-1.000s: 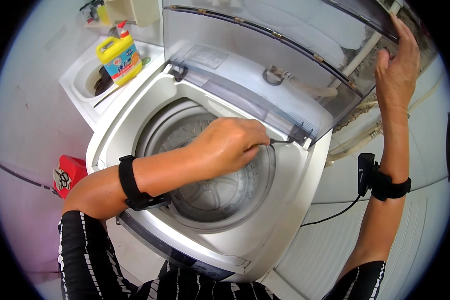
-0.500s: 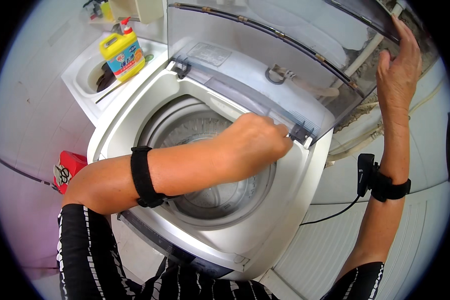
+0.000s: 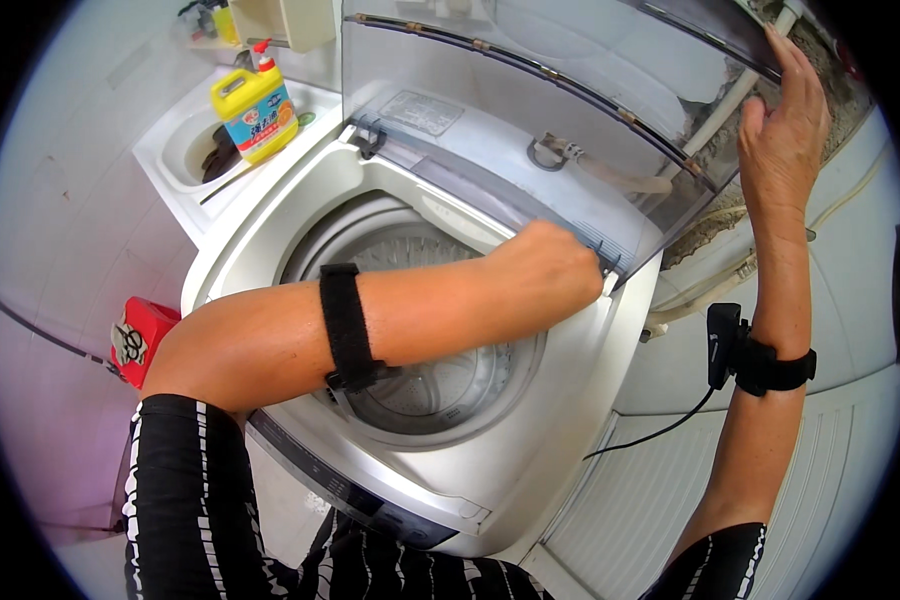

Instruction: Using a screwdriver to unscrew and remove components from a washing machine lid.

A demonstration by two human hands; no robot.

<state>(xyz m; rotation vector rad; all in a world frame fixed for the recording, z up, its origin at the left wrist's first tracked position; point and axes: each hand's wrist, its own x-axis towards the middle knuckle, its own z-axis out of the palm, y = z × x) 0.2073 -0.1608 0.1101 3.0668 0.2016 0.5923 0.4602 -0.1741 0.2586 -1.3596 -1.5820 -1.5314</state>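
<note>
A white top-loading washing machine [image 3: 530, 455] stands in front of me, its grey see-through lid [image 3: 530, 110] raised. My left forearm crosses the round drum [image 3: 410, 390]. Closed in a fist, my left hand [image 3: 548, 265] presses at the lid's right hinge, by the rear corner of the opening. Whatever its fingers hold is hidden. High on the right, my right hand [image 3: 788, 130] touches the lid's upper right edge, its fingers stretched out. A black strap [image 3: 346, 325] circles my left forearm, and another strap [image 3: 775, 370] with a small black device is on my right.
At the back left, a yellow pump bottle [image 3: 255, 110] stands by a white sink [image 3: 155, 150] with something dark in it. Left of the machine is a red container [image 3: 150, 330]. A pale hose [image 3: 620, 178] shows behind the lid; pipes [image 3: 705, 290] run along the right wall.
My left hand has shifted right and slightly back, closer to the hinge. The right hand stays against the lid's edge. The view has moved slightly.
</note>
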